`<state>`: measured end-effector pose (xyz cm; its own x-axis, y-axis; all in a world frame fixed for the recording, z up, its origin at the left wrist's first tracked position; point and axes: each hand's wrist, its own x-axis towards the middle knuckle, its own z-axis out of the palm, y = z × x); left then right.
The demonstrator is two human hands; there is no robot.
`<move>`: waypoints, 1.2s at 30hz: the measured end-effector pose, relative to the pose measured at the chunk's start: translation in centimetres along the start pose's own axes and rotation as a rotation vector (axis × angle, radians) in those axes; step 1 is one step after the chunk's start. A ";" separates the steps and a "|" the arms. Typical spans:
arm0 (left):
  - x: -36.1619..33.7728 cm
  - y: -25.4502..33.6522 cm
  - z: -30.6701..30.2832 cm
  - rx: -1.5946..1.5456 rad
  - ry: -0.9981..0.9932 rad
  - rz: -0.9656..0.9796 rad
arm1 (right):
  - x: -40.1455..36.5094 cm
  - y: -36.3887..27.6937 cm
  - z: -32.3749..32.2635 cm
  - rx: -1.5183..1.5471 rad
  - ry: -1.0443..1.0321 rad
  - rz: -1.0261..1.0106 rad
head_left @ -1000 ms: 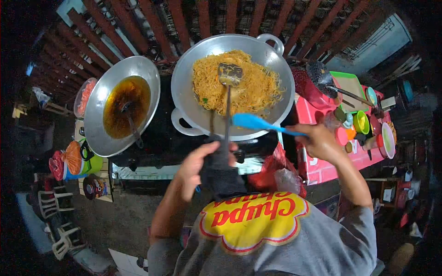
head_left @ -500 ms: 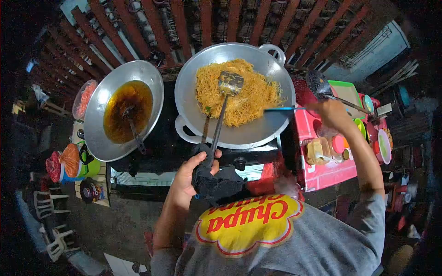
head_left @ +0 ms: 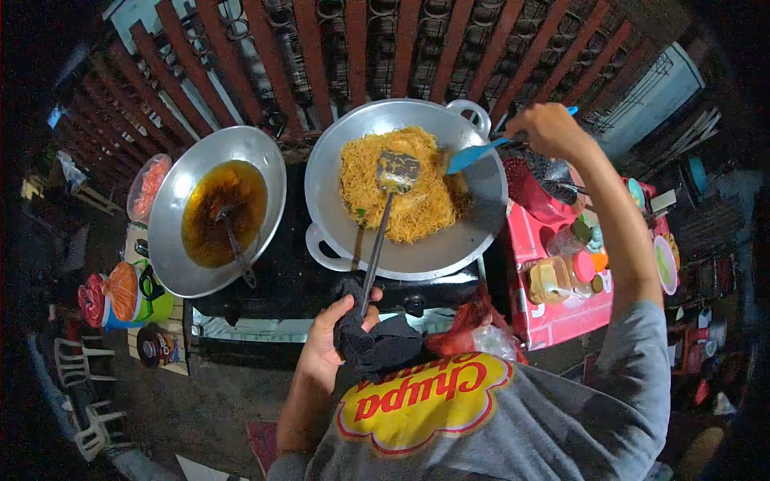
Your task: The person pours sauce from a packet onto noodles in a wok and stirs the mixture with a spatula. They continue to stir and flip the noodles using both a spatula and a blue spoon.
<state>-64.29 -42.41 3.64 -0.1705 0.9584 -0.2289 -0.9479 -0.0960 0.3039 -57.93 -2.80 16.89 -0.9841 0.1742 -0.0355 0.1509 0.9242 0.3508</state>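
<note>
Fried noodles (head_left: 425, 210) lie heaped in a large metal wok (head_left: 481, 232) on the black stove. My left hand (head_left: 341, 325) is closed around a metal spatula (head_left: 377, 248) and a black cloth (head_left: 378, 341); the spatula's blade rests on the noodles. Above the wok's right rim, my right hand (head_left: 549, 130) grips a blue spatula (head_left: 473, 156), whose blade is at the right edge of the noodles.
A second wok (head_left: 273, 180) with dark oil and a ladle (head_left: 234, 244) stands at the left. Jars (head_left: 583, 266) and a pink basket (head_left: 553, 207) are on the pink-covered table (head_left: 537, 321) at the right. Wooden slats (head_left: 409, 48) stand behind.
My right hand has moved up and slightly left, and the blue spatula now tilts down towards the noodles. The noodles' right side has shifted inward. My left hand still grips its spatula and cloth.
</note>
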 end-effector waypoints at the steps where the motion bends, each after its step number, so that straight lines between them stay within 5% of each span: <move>1: 0.0 0.0 0.0 0.017 0.017 0.015 | -0.2 -0.2 -1.5 0.001 0.000 0.000; 4: -0.1 -0.1 -0.7 0.049 0.029 0.037 | -1.5 -1.4 -3.0 -0.329 -0.276 -0.043; 7: -0.1 -0.1 -0.6 0.075 0.043 0.041 | -0.3 -1.9 2.2 -0.367 -0.178 0.130; 8: -0.2 -0.2 -0.4 0.085 0.071 0.026 | 0.3 -1.5 4.9 -0.403 0.134 0.021; 12: -1.2 0.3 1.2 0.254 0.170 0.010 | 0.5 -4.1 2.3 -0.201 0.285 0.023; 14: -2.3 0.6 2.7 0.235 0.243 0.013 | -1.1 -5.0 0.9 -0.259 0.018 0.256; 17: -3.0 1.3 2.4 0.324 0.218 -0.004 | -2.0 -6.3 3.1 -0.247 -0.114 0.376; 20: -3.0 1.5 2.8 0.416 0.278 -0.010 | 0.3 -6.2 8.3 -0.106 0.191 0.213; 22: -2.9 1.9 1.7 0.459 0.250 0.004 | 0.1 -6.0 5.7 0.017 0.196 0.267; 25: -3.3 1.9 1.5 0.457 0.243 -0.005 | -2.1 -2.9 7.1 0.114 0.517 0.369; 28: -3.3 1.9 0.9 0.436 0.260 0.011 | -4.2 -1.0 11.6 0.215 0.476 0.486; 30: -2.9 2.1 0.7 0.455 0.268 0.029 | -5.0 -2.3 12.3 0.191 0.618 0.346; 31: -2.9 2.1 0.8 0.451 0.249 0.048 | -5.4 -3.7 10.0 0.271 0.458 0.404; 36: -2.8 2.4 1.5 0.493 0.245 0.024 | -6.4 -2.1 11.2 0.227 0.460 0.583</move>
<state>-65.73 -44.89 6.38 -0.3042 0.8610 -0.4075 -0.7145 0.0767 0.6954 -50.91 -2.01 5.92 -0.6723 0.5406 0.5058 0.6228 0.7823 -0.0084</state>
